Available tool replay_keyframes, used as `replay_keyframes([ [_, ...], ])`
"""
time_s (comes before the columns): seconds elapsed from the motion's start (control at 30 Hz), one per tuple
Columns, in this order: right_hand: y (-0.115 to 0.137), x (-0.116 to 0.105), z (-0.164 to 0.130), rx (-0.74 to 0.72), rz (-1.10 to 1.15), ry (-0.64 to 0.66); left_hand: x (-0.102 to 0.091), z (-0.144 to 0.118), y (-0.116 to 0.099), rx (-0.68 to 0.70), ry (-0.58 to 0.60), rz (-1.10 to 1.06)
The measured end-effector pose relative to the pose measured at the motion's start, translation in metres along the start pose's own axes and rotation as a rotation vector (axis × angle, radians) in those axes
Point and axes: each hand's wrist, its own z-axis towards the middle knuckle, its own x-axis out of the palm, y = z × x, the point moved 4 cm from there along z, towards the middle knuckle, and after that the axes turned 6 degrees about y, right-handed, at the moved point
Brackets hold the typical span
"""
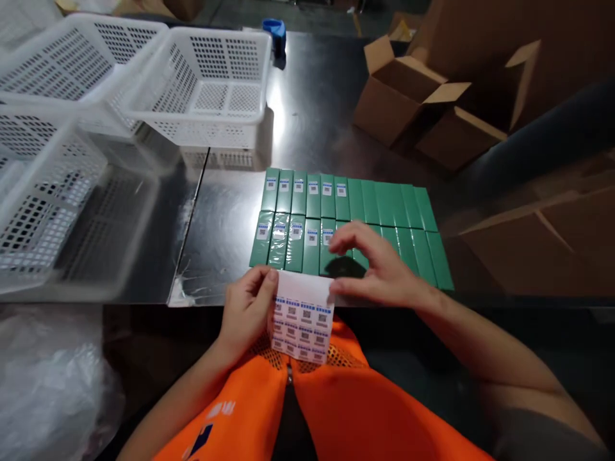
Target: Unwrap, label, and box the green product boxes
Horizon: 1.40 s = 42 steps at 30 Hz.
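Observation:
My left hand (250, 307) pinches the upper left edge of a white sheet of label stickers (303, 320), held at the table's front edge. Small square codes with blue headings fill its lower part, while the top strip is bare. At the sheet's upper right corner is my right hand (379, 266), thumb and fingers apart and nothing visible between them. Whether its thumb touches the sheet I cannot tell. Just beyond, green boxes (311, 253) stand side by side in two rows. Stickers show on the left part of both rows; my right hand hides some of the near row.
White plastic baskets (211, 131) stand at the left and back left. A blue tape dispenser-like object (275, 35) sits at the far edge. Open cardboard boxes (389, 102) are at the back right, and more cardboard (542, 224) is at the right. Clear plastic (52, 378) hangs at lower left.

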Motion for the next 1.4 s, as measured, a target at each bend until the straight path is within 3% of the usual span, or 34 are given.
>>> replay_keyframes([
  [0.07, 0.029, 0.018, -0.011, -0.184, -0.011, 0.103, 0.001, 0.003, -0.005, 0.027, -0.032, 0.031],
  [0.13, 0.043, 0.032, -0.02, -0.241, -0.118, 0.154, 0.002, 0.005, -0.008, 0.027, -0.06, 0.044],
  [0.2, 0.042, 0.04, -0.025, -0.189, -0.185, 0.177, 0.004, 0.008, -0.007, 0.015, -0.075, 0.049],
  [0.3, 0.032, 0.038, -0.029, -0.112, -0.129, 0.09, 0.007, 0.01, -0.002, 0.029, -0.053, -0.005],
  [0.47, 0.021, 0.028, -0.034, -0.018, 0.023, -0.109, 0.009, 0.008, -0.007, 0.27, 0.123, -0.12],
  [0.57, 0.014, 0.026, -0.036, 0.13, 0.195, -0.111, 0.011, 0.007, -0.01, 0.166, 0.166, -0.04],
  [0.67, 0.009, 0.023, -0.037, 0.257, 0.378, -0.051, 0.012, 0.006, -0.012, 0.043, 0.095, -0.069],
  [0.77, 0.006, 0.016, -0.04, 0.29, 0.305, -0.101, 0.016, 0.005, -0.014, 0.01, 0.057, -0.108],
  [0.87, 0.007, 0.012, -0.045, 0.182, 0.06, -0.197, 0.019, 0.005, -0.013, -0.008, 0.047, -0.125],
  [1.0, 0.021, 0.016, -0.057, -0.201, -0.242, -0.259, 0.021, 0.005, -0.012, -0.001, 0.0, -0.155],
  [1.07, 0.029, 0.016, -0.062, -0.355, -0.299, -0.256, 0.021, 0.005, -0.012, -0.013, 0.001, -0.178],
  [1.13, 0.033, 0.009, -0.062, -0.395, -0.242, -0.23, 0.023, 0.005, -0.01, -0.044, 0.028, -0.208],
  [1.2, 0.029, -0.006, -0.055, -0.345, -0.087, -0.221, 0.023, 0.005, -0.009, -0.065, 0.034, -0.226],
  [1.27, 0.014, -0.028, -0.044, -0.213, 0.073, -0.291, 0.022, 0.005, -0.007, -0.079, 0.02, -0.222],
  [1.33, -0.013, -0.047, -0.032, 0.008, 0.175, -0.336, 0.021, 0.004, -0.005, -0.092, 0.009, -0.215],
  [1.4, -0.044, -0.058, -0.021, 0.257, 0.211, -0.265, 0.02, 0.003, -0.004, -0.113, 0.016, -0.214],
])
